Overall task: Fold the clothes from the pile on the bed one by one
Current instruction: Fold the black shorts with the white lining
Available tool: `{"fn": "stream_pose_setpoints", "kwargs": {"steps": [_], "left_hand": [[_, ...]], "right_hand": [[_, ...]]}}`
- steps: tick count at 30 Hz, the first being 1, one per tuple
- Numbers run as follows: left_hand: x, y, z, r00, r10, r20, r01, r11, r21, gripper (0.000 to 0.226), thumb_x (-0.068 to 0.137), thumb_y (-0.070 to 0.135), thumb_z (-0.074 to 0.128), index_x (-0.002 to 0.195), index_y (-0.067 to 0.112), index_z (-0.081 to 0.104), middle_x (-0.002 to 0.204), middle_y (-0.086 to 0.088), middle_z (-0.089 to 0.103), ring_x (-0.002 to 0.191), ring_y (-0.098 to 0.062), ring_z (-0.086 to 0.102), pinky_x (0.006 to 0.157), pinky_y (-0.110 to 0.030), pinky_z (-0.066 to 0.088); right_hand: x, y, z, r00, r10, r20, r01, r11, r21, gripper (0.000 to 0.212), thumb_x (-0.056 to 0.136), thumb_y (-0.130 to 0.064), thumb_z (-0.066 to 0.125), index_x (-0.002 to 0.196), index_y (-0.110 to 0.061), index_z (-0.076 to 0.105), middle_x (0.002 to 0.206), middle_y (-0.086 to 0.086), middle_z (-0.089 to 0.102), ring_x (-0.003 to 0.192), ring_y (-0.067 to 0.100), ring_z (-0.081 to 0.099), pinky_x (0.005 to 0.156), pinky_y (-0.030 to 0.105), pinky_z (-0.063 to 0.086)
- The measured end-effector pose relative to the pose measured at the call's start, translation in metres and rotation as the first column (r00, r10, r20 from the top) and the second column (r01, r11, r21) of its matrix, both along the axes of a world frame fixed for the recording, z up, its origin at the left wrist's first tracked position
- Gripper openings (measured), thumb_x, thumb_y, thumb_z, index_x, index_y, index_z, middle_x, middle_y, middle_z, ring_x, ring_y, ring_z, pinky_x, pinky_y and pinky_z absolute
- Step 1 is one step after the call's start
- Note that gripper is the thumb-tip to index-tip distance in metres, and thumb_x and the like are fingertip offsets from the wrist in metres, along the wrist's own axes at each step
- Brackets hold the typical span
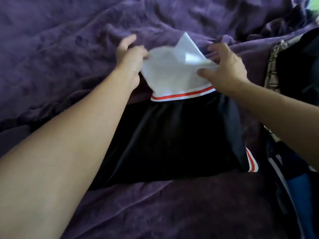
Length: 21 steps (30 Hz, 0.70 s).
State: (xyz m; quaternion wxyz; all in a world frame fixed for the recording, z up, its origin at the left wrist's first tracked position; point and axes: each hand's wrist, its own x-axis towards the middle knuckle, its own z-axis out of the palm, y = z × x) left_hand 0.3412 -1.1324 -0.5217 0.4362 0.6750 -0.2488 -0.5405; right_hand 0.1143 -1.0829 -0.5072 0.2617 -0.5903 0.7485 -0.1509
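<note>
My left hand (131,56) and my right hand (226,69) are apart, each gripping one side of the white upper panel of a shiny black garment with a red-striped white band (165,135). It lies spread on the crumpled purple plush blanket (60,49) before me. My left fingers are blurred, so that grip seems a pinch. A dark pile of clothes (296,80) sits at my right.

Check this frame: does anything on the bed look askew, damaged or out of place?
Nothing looks damaged or spilled. The left hand and right hand pinch the white top of the black garment, one corner sticking up unfolded; a striped hem corner pokes out at its near right.
</note>
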Motion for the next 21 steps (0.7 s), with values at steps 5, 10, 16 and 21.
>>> {"fn": "stream_pose_setpoints", "kwargs": {"steps": [5,10,16,21], "left_hand": [[0.000,0.019,-0.015,0.941,-0.334,0.054,0.292,0.883,0.368,0.060,0.069,0.032,0.081,0.120,0.017,0.051,0.107,0.000,0.067,0.092,-0.019,0.066,0.063,-0.031,0.050],[-0.014,0.003,-0.010,0.973,-0.190,0.127,0.170,0.973,0.157,0.057,0.067,-0.001,0.072,0.119,0.014,0.056,0.110,-0.004,0.065,0.099,-0.021,0.065,0.085,-0.033,0.055],[0.017,0.049,0.017,0.802,-0.384,0.458,0.469,0.879,-0.083,0.033,0.066,-0.010,0.057,0.078,0.019,0.067,0.079,0.000,0.063,0.073,-0.010,0.055,0.067,-0.025,0.045],[0.033,0.137,0.003,0.143,-0.542,0.828,0.811,0.544,0.216,0.038,0.067,-0.001,0.060,0.099,0.016,0.072,0.115,-0.007,0.058,0.107,-0.029,0.051,0.092,-0.038,0.042]], "right_hand": [[0.011,-0.017,-0.014,0.994,-0.111,-0.012,0.111,0.971,0.211,0.069,0.068,-0.055,0.073,0.124,-0.017,0.054,0.121,0.005,0.062,0.112,0.029,0.057,0.092,0.037,0.045],[0.018,-0.054,0.001,0.870,-0.319,0.377,0.186,0.919,0.348,0.023,0.072,-0.021,0.076,0.089,-0.015,0.060,0.083,-0.002,0.059,0.065,0.008,0.055,0.046,0.015,0.046],[0.000,0.006,0.033,0.932,0.272,0.237,-0.239,0.958,-0.161,0.015,0.068,-0.006,0.062,0.081,-0.003,0.070,0.076,-0.004,0.056,0.070,0.007,0.051,0.063,0.027,0.043],[-0.044,0.082,0.013,0.775,0.569,-0.276,-0.574,0.816,0.072,0.032,0.070,0.004,0.058,0.086,-0.018,0.075,0.121,-0.002,0.063,0.122,0.030,0.048,0.095,0.043,0.035]]}}
